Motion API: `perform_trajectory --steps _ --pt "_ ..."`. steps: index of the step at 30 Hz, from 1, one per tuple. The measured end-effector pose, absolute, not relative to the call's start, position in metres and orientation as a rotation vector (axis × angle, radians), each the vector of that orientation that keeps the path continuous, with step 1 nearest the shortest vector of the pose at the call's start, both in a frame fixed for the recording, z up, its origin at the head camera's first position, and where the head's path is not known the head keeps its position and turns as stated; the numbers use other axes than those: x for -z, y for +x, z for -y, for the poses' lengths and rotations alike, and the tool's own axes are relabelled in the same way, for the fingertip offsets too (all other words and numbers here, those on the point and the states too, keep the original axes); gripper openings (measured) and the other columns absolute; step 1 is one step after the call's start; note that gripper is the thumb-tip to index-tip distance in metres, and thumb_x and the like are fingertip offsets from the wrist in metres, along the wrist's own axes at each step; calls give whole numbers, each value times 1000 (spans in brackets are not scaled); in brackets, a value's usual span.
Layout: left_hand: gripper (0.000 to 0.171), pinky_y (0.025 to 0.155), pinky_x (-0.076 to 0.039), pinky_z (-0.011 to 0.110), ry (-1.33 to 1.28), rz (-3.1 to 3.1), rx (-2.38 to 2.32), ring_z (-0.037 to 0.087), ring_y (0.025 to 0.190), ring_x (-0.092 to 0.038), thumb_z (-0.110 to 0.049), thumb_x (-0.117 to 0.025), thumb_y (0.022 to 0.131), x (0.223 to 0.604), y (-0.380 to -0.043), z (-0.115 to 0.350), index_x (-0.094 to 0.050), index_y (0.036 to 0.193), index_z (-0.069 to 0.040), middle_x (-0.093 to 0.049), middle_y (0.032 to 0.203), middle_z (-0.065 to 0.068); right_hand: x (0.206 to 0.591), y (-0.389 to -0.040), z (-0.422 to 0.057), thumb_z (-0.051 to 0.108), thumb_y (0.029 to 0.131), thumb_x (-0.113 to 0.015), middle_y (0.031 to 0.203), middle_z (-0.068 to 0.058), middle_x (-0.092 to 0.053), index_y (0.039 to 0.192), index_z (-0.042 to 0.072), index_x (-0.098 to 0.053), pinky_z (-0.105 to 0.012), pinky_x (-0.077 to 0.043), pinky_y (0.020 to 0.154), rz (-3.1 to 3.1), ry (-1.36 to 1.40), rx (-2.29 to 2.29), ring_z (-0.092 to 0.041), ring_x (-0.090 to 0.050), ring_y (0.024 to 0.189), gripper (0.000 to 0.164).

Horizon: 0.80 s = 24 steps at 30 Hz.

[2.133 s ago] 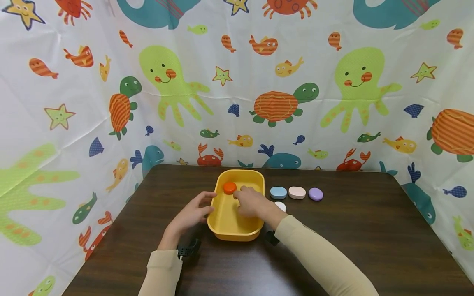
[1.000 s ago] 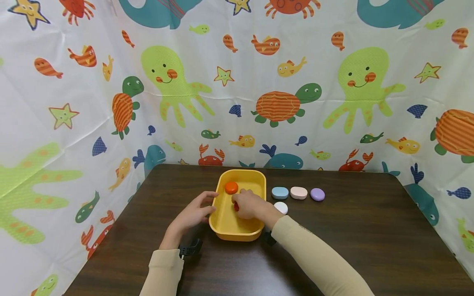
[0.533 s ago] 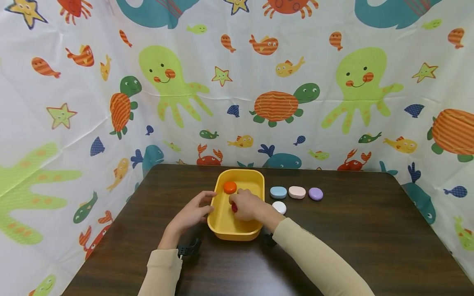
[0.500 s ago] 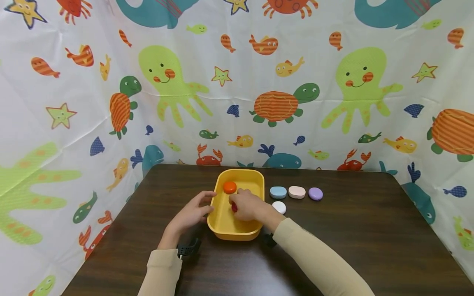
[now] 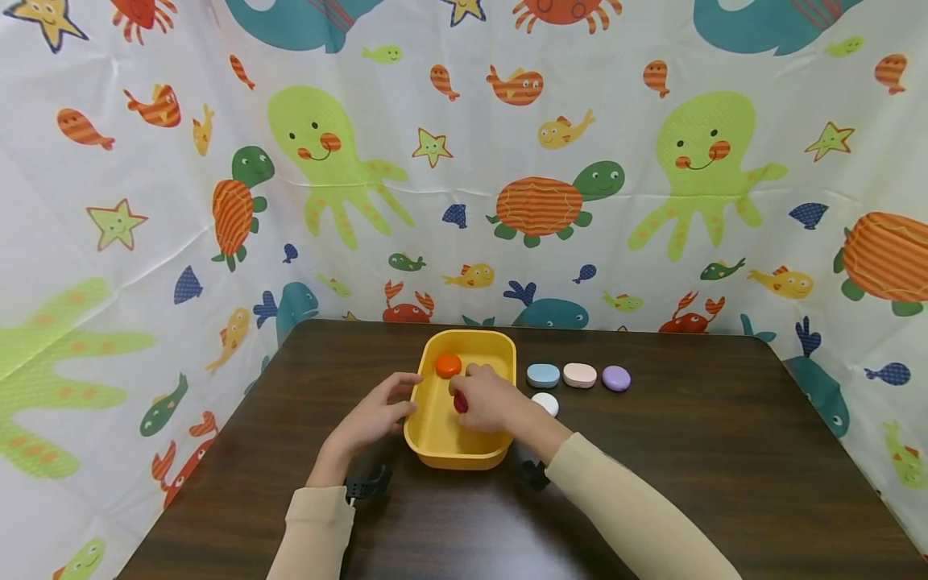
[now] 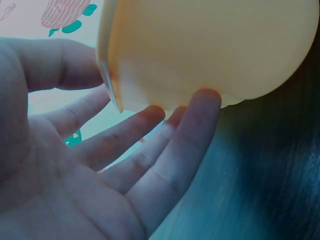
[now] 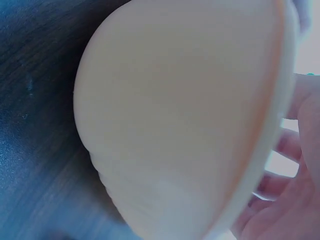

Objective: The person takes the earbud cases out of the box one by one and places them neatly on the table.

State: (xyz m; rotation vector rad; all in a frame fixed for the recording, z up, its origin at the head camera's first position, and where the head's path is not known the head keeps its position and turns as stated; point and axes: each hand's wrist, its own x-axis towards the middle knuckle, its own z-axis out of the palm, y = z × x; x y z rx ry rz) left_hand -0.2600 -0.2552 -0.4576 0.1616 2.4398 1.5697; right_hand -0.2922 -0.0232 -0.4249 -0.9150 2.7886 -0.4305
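A yellow plastic tub [image 5: 442, 439] stands on the table. My right hand [image 5: 496, 400] reaches into it over the right side and pinches a dark red rounded piece [image 5: 461, 402], mostly covered by the fingers. Behind that lies an orange-red round piece [image 5: 448, 366] on the tub floor. At the left side, my left hand [image 5: 371, 413] rests loosely with spread fingers against the outer wall; the left wrist view shows its fingertips [image 6: 206, 100] at the tub wall [image 6: 210, 50]. In the right wrist view the tub wall [image 7: 175, 110] hides most of the right hand [image 7: 285, 192].
Right of the tub, a blue oval piece [image 5: 543, 375], a pink oval piece [image 5: 580, 375] and a purple round piece [image 5: 616, 379] sit in a row. A white round piece [image 5: 545, 403] lies nearer, partly behind the right wrist. A sea-animal curtain [image 5: 471, 161] hangs behind the dark table [image 5: 696, 451].
The dark red piece, hidden at first, shows between the right fingers in later frames. Lately it has shifted slightly right and away with that hand. The left hand stays at the tub.
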Motion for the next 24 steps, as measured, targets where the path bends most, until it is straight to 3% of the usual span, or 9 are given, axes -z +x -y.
perform_trajectory --steps 14,24 --pt "49 91 -57 48 141 -2452 -1553 37 122 -55 -16 -56 102 456 -258 255 -43 148 -9 -44 150 21 407 -275 6 24 82 -80 114 -4 -57 126 16 -67 -30 -55 80 -2841 -956 516 -20 -49 103 46" --pt "49 91 -57 50 154 -2439 -1562 38 122 -55 -15 -55 102 457 -260 256 -42 149 -8 -43 150 22 402 -266 -11 21 81 -79 108 -4 -57 120 14 -69 -29 -53 80 -2897 -975 554 -20 -50 98 41"
